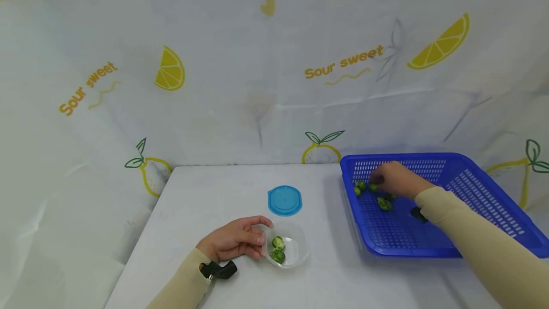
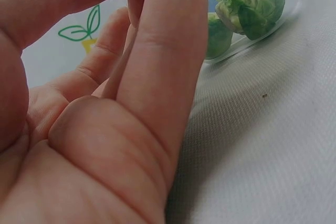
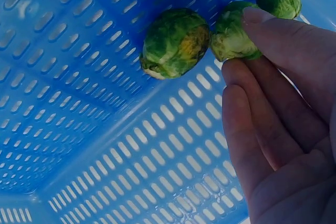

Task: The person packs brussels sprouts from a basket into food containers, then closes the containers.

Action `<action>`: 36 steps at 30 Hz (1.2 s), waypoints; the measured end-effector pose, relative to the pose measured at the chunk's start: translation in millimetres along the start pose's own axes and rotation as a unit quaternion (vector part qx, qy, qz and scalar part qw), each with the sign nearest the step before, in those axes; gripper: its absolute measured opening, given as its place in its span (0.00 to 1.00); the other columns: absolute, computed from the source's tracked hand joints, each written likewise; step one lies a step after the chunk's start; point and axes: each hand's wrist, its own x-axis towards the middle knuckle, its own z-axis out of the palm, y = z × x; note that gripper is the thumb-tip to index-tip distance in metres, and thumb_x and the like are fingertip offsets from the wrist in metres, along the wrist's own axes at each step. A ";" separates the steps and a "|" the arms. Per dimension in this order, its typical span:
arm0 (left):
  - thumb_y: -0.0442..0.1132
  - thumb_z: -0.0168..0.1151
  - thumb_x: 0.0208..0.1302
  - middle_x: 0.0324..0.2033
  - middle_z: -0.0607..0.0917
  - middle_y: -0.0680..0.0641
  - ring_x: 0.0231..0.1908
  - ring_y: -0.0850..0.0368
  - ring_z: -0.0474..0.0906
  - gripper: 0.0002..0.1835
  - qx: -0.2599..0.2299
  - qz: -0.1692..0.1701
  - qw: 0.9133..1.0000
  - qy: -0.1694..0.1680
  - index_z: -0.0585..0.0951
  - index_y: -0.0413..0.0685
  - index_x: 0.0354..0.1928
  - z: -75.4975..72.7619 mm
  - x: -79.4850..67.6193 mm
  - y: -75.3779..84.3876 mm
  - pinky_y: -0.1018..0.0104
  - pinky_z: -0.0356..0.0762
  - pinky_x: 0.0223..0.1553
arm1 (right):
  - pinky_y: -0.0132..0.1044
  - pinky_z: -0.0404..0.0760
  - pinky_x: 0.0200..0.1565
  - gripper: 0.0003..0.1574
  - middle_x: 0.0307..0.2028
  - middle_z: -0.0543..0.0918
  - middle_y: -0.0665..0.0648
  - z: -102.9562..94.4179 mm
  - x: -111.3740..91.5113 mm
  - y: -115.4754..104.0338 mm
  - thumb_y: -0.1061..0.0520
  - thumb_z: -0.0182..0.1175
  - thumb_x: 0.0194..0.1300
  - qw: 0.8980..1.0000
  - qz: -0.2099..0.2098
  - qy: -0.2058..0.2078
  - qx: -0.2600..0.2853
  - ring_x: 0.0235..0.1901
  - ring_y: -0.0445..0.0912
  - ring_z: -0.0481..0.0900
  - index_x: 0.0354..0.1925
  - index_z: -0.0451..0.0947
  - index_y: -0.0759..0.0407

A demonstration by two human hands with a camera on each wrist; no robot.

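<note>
Pinching a sprout point(image 3: 228, 32) in the basket point(image 1: 429, 252), holding the tub point(image 1: 292, 251) nearby

The thumb point(image 3: 257, 17) of the right hand point(image 1: 396, 179) lies on the sprout's side, with bent fingers under and behind it; the two sides are parted only by the sprout itself. Whether it is lifted off the basket, I can't tell from here. It looks light, firm and round, likely to roll if nudged. The leaves seem smooth and could slide a little, and the outer ones might peel if dragged. I'd take it across its widest part, thumb facing the fingers, pressing just enough to stop it turning.

A browned sprout point(image 3: 176, 43) sits right against it or just beside it, so that side leaves little room for a fingertip. More sprouts crowd near the hand, towards the basket's left end. The slotted basket looks stiff enough to bear a bump.

Over to the left, the left hand point(image 1: 236, 239) grips the tub at its left side, thumb and fingers drawn in close on the rim and wall. Two sprouts point(image 1: 278, 249) lie inside, near that hand. The tub seems thin, light and bendy, apt to skid if let go; the rim is the place to hold it. Beyond it, the blue lid point(image 1: 285, 200) lies flat on the white table point(image 1: 214, 190).
</note>
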 end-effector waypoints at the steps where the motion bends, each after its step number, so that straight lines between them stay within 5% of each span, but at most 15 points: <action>1: 0.29 0.62 0.76 0.38 0.90 0.51 0.39 0.57 0.93 0.27 0.000 0.000 1.000 -0.001 0.68 0.43 0.72 0.1 0.3 -0.4 0.65 0.93 0.47 | 0.51 0.92 0.42 0.10 0.40 0.93 0.62 0.6 -0.2 0.1 0.68 0.73 0.62 1.000 0.000 -0.002 0.001 0.40 0.54 0.91 0.44 0.91 0.65; 23: 0.30 0.64 0.74 0.39 0.90 0.50 0.39 0.56 0.93 0.28 -0.005 -0.005 1.000 0.000 0.69 0.43 0.73 3.7 7.2 -2.2 0.63 0.93 0.48 | 0.54 0.92 0.45 0.11 0.41 0.93 0.61 7.3 -6.7 5.4 0.66 0.74 0.62 1.000 0.031 -0.004 -0.001 0.42 0.55 0.91 0.45 0.91 0.65; 36: 0.30 0.65 0.74 0.38 0.90 0.50 0.38 0.56 0.93 0.29 -0.001 -0.002 1.000 0.012 0.69 0.43 0.73 -0.5 2.5 -0.8 0.63 0.93 0.48 | 0.54 0.92 0.45 0.16 0.46 0.93 0.63 -14.9 -15.1 -9.2 0.61 0.74 0.66 0.999 0.028 0.015 0.036 0.43 0.55 0.91 0.51 0.90 0.66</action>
